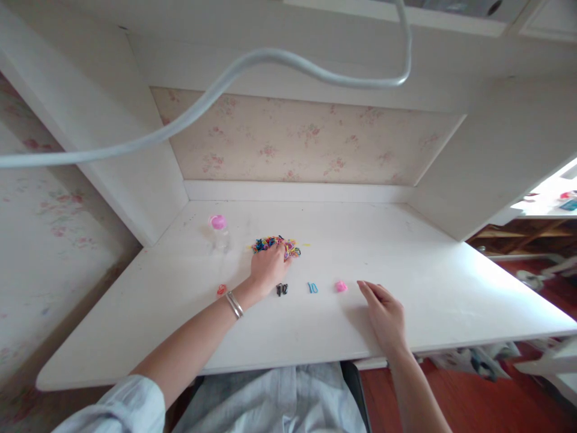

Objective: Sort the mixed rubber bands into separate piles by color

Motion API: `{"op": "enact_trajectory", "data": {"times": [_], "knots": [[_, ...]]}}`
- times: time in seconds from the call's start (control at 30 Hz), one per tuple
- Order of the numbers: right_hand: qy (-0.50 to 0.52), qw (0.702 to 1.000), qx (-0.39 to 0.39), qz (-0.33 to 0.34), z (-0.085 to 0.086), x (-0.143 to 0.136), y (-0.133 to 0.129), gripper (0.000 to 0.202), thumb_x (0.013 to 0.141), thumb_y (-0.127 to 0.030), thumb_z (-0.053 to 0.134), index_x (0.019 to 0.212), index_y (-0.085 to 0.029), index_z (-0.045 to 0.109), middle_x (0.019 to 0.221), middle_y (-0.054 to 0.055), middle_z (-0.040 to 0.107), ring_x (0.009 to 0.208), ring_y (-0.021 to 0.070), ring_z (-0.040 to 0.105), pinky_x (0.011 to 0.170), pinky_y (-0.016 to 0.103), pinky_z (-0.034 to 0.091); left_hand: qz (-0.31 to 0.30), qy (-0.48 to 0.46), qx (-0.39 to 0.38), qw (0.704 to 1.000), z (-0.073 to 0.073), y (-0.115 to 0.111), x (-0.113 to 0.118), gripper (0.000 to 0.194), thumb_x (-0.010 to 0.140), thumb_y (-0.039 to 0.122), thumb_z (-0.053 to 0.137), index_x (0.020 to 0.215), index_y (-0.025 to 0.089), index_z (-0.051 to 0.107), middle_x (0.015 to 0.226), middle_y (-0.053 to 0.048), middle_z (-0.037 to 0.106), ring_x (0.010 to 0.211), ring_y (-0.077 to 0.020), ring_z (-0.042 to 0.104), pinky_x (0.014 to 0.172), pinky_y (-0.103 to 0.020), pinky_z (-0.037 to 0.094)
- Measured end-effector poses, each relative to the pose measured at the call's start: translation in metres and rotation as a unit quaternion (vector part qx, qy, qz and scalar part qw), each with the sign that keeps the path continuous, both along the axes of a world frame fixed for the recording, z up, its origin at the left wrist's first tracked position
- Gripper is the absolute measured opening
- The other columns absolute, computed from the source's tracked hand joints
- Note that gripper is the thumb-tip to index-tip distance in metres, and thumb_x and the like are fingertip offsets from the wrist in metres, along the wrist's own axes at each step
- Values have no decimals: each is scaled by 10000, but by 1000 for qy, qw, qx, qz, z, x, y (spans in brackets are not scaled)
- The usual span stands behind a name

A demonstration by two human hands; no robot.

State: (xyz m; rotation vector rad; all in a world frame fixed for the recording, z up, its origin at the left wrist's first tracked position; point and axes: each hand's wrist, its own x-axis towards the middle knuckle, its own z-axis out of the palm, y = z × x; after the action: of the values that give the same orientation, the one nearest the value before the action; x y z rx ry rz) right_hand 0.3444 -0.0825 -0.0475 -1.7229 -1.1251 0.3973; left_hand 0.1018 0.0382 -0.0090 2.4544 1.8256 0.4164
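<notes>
A pile of small multicoloured rubber bands [264, 243] lies toward the middle of the white desk. My left hand [269, 264] rests against its near side, fingers curled down into the bands; what the fingertips pinch is hidden. In a row nearer to me are small groups of bands: red bands [222, 290], black bands [282, 289], blue bands [312, 288] and pink bands [341, 287]. Just right of the pink ones, my right hand [386, 310] is closed, thumb and forefinger together. Whether a band is between them I cannot make out.
A clear container with a pink lid [219, 222] lies at the back left of the desk [180, 337]. A white cable [270, 56] hangs across the upper view. Side panels [478, 156] and a flowered back wall [293, 138] enclose the desk.
</notes>
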Motion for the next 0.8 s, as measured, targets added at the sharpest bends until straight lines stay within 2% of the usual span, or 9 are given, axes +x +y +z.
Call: {"op": "enact_trajectory", "data": {"times": [0.13, 0.3, 0.63, 0.8], "knots": [[2, 1000, -1, 2, 0, 0, 0, 404, 804, -522, 560, 940, -179, 725, 756, 27, 648, 743, 169, 551, 668, 267, 378, -2, 12, -1, 1000, -6, 4, -2, 342, 909, 416, 377, 1114, 221, 568, 1099, -86, 634, 877, -216, 638, 724, -310, 469], [3, 1000, -2, 5, 2, -1, 0, 401, 804, -526, 559, 921, -181, 726, 739, 22, 636, 737, 167, 547, 668, 266, 375, -2, 17, -9, 1000, -8, 6, -7, 338, 937, 355, 305, 1030, 217, 599, 1062, -79, 636, 886, -205, 634, 751, -315, 465], [1, 1000, -5, 12, 5, -2, -2, 413, 810, -530, 547, 919, -175, 727, 723, 22, 629, 725, 164, 546, 655, 262, 375, 3, -15, -21, 1000, -6, 13, -17, 317, 941, 344, 312, 996, 224, 601, 1064, -59, 650, 940, -180, 616, 802, -288, 438], [0, 1000, -10, 12, 4, -2, -2, 406, 802, -529, 557, 912, -178, 727, 742, 25, 641, 744, 170, 556, 661, 263, 378, 20, -32, -36, 999, -6, 21, -25, 350, 938, 348, 281, 988, 212, 599, 1007, -72, 666, 903, -205, 623, 745, -293, 437]]}}
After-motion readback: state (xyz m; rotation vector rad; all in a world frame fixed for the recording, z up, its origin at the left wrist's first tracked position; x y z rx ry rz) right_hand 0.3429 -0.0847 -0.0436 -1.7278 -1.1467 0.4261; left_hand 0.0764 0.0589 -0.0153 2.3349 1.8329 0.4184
